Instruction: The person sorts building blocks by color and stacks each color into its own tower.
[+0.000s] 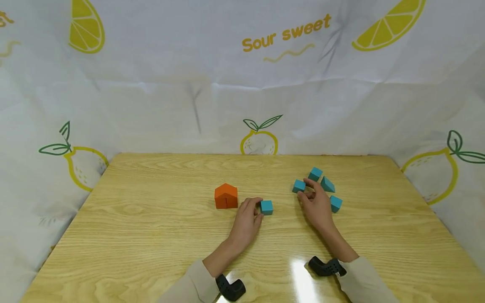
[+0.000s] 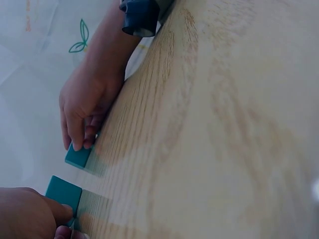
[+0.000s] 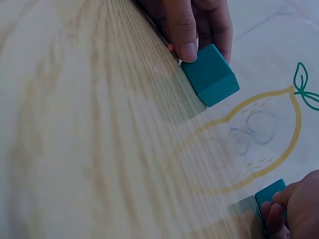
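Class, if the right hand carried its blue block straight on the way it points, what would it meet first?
Probably the lemon-print cloth: past the blue block it holds, the right hand has open tabletop ahead and left, though depth is hard to judge.

Wooden table [image 1: 163, 235], light yellowish, visible grain, glare patch [image 1: 303, 275] between the forearms. On it: orange house-shaped block group [image 1: 226, 197], vertical seam low down, just left of left hand [image 1: 244, 225]. First blue cube [image 1: 267, 207] at left hand's fingertips, pinched. Second blue cube [image 1: 299, 186] at right hand's [image 1: 317, 206] fingertips, also pinched. Third blue block [image 1: 315, 174] just beyond right hand; blue wedge [image 1: 327, 184] and fourth blue block [image 1: 335, 203] just right of it.
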`<control>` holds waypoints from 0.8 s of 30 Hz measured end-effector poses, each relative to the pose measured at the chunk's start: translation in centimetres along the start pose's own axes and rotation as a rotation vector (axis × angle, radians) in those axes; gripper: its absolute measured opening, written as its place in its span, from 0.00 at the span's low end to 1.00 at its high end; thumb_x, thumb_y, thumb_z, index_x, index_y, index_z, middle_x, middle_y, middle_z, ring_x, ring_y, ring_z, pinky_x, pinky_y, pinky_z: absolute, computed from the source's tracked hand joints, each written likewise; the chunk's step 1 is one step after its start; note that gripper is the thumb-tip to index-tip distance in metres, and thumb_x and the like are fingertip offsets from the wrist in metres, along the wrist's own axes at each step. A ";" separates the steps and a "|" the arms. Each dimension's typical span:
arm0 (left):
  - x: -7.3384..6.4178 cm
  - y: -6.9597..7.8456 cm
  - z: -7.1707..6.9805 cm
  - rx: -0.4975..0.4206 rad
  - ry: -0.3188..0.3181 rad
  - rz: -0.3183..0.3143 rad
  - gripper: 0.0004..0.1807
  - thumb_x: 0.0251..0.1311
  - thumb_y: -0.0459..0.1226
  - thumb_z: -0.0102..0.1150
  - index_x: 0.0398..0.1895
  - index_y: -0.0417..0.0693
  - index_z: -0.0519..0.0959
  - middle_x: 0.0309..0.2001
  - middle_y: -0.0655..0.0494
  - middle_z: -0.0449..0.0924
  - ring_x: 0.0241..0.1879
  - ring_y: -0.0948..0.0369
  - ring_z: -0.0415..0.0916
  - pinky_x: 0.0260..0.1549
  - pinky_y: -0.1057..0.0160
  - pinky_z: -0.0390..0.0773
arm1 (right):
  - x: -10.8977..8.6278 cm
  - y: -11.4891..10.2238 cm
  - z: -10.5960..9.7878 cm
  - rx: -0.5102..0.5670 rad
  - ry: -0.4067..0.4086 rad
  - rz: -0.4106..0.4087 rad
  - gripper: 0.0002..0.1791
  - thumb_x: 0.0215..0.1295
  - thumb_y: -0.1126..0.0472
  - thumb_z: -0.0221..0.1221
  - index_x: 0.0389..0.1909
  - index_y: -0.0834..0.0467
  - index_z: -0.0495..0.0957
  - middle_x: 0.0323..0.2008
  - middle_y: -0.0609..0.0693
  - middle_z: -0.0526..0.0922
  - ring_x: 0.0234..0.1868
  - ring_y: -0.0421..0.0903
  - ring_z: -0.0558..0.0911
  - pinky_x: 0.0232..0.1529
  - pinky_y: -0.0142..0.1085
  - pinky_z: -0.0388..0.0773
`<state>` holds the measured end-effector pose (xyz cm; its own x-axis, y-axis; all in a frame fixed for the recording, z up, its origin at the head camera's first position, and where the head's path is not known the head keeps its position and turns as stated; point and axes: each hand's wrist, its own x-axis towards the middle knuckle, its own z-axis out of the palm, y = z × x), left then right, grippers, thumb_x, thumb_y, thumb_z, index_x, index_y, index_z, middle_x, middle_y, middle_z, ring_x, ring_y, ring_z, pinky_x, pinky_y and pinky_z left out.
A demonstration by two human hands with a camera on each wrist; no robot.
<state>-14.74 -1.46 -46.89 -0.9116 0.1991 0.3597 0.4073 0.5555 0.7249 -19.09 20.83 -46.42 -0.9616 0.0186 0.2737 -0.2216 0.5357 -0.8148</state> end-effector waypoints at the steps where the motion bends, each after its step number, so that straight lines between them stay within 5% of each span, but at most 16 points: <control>1: 0.0 0.0 0.0 0.002 0.000 0.000 0.21 0.58 0.24 0.62 0.55 0.34 0.72 0.38 0.51 0.71 0.35 0.60 0.67 0.34 0.66 0.72 | 0.0 0.0 0.0 -0.004 0.004 -0.002 0.25 0.69 0.66 0.55 0.65 0.66 0.65 0.59 0.62 0.71 0.38 0.54 0.80 0.30 0.28 0.73; 17: 0.1 -0.1 0.1 -0.002 0.003 0.001 0.21 0.58 0.25 0.62 0.55 0.34 0.72 0.38 0.52 0.71 0.35 0.60 0.67 0.35 0.65 0.72 | 0.3 0.1 0.4 -0.055 0.064 -0.023 0.23 0.67 0.68 0.57 0.62 0.68 0.69 0.54 0.63 0.75 0.36 0.55 0.82 0.27 0.29 0.74; 24: 0.1 0.0 0.1 -0.005 -0.003 -0.005 0.21 0.58 0.25 0.62 0.55 0.34 0.72 0.36 0.52 0.70 0.35 0.60 0.67 0.34 0.65 0.72 | 0.1 0.2 0.4 0.003 0.055 -0.039 0.21 0.67 0.70 0.56 0.61 0.68 0.69 0.52 0.64 0.76 0.35 0.55 0.83 0.29 0.28 0.77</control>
<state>-14.80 -1.39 -46.94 -0.9139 0.1988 0.3539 0.4028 0.5522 0.7300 -19.25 20.57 -46.77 -0.9419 0.0440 0.3331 -0.2596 0.5341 -0.8046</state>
